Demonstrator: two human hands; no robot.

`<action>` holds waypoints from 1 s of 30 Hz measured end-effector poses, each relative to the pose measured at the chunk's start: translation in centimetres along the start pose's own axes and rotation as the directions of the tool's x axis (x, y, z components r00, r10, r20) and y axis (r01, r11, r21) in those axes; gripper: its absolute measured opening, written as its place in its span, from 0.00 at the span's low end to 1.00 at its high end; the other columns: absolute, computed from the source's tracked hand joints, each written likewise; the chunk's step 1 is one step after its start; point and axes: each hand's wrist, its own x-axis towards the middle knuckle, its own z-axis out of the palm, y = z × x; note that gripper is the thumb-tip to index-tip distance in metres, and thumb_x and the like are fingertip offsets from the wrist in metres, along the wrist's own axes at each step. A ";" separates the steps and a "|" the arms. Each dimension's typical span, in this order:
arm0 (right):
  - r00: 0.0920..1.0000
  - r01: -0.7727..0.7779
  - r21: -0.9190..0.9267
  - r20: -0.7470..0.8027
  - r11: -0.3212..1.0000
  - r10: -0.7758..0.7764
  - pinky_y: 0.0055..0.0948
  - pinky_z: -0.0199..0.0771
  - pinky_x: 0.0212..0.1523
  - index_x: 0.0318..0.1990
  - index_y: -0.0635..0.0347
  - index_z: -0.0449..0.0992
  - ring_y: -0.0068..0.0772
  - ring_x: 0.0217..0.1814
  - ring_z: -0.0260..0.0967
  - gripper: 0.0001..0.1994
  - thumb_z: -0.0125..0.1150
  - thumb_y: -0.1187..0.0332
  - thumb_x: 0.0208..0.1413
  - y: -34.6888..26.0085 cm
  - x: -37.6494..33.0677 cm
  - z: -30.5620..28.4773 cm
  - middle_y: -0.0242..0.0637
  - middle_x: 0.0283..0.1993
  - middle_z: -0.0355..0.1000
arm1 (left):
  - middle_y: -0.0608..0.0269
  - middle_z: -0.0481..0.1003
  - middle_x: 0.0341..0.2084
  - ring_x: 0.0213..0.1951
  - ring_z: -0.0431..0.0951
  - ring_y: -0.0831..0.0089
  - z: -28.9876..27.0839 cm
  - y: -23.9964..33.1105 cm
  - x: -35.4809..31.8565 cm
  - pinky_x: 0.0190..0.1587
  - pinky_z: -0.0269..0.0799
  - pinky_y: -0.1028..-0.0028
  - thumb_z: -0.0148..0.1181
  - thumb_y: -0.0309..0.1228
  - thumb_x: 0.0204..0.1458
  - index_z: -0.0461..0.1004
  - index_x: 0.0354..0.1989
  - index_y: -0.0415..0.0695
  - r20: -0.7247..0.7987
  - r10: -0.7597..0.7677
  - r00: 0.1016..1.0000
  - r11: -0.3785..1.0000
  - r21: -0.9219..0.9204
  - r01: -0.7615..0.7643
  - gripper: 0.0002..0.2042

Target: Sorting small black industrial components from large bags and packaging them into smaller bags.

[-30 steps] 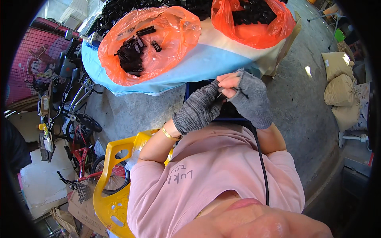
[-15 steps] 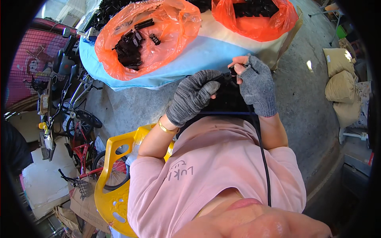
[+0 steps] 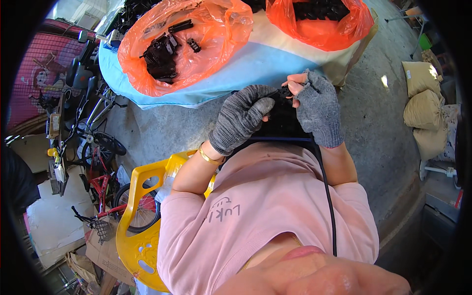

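Head view: small black part at the right hand's fingertips

The right hand pinches the part between bare fingertips, right beside the curled left hand, whose thumb bends inward; whether the left hand grips anything cannot be told. Both wear grey knit gloves. The part is in front of the person's torso, on the near side of the cloth-covered worktop, where an orange bag holds loose black pieces and a red bag more.
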 end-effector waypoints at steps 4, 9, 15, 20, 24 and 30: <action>0.998 0.052 -0.106 -0.020 0.993 -0.054 0.14 0.63 0.22 0.33 0.66 0.73 0.17 0.20 0.62 0.09 0.57 0.69 0.49 -0.3 -0.2 0.1 0.33 0.29 0.70 | 0.69 0.69 0.18 0.20 0.66 0.85 -0.1 0.1 0.2 0.23 0.63 0.82 0.51 0.31 0.52 0.73 0.39 0.41 -0.011 -0.016 1.000 1.000 0.004 0.016 0.10; 0.955 0.288 -0.319 0.023 0.903 -0.297 0.16 0.68 0.27 0.35 0.67 0.73 0.19 0.24 0.66 0.11 0.57 0.67 0.50 0.3 -0.4 0.1 0.35 0.31 0.71 | 0.57 0.74 0.23 0.25 0.72 0.71 0.2 -0.9 0.7 0.32 0.68 0.73 0.51 0.31 0.52 0.72 0.38 0.39 -0.089 0.123 0.988 0.961 0.261 -0.096 0.10; 0.948 0.154 0.115 0.263 0.981 -0.180 0.24 0.70 0.38 0.40 0.67 0.72 0.27 0.36 0.68 0.20 0.48 0.55 0.56 -0.3 1.3 -1.2 0.40 0.38 0.71 | 0.68 0.69 0.19 0.22 0.64 0.81 -0.4 -0.6 0.6 0.27 0.63 0.79 0.50 0.32 0.53 0.73 0.38 0.40 0.171 0.152 0.974 0.947 0.256 -0.192 0.10; 0.927 0.014 0.136 0.371 0.991 -0.064 0.26 0.67 0.44 0.38 0.69 0.71 0.28 0.39 0.68 0.23 0.42 0.53 0.58 -0.3 0.4 1.1 0.41 0.37 0.71 | 0.51 0.73 0.25 0.28 0.73 0.57 1.6 -1.2 0.1 0.34 0.69 0.69 0.52 0.28 0.50 0.73 0.34 0.38 0.203 0.237 0.950 0.909 0.297 -0.291 0.08; 0.917 0.137 -0.075 0.386 0.988 -0.098 0.22 0.68 0.40 0.36 0.68 0.72 0.24 0.37 0.67 0.18 0.45 0.57 0.58 -0.5 -0.5 0.8 0.38 0.34 0.71 | 0.48 0.72 0.24 0.28 0.73 0.55 1.7 -2.1 -0.5 0.32 0.68 0.67 0.53 0.28 0.50 0.73 0.35 0.39 0.194 0.364 0.911 0.888 0.223 -0.403 0.07; 0.686 0.665 -0.569 0.209 0.484 -0.697 0.22 0.66 0.28 0.36 0.62 0.73 0.21 0.27 0.65 0.14 0.50 0.60 0.54 -3.4 6.7 -3.0 0.34 0.27 0.69 | 0.50 0.73 0.26 0.31 0.73 0.53 1.3 -3.8 1.4 0.35 0.69 0.63 0.53 0.35 0.49 0.73 0.38 0.41 0.269 0.317 0.909 0.760 0.501 -0.414 0.12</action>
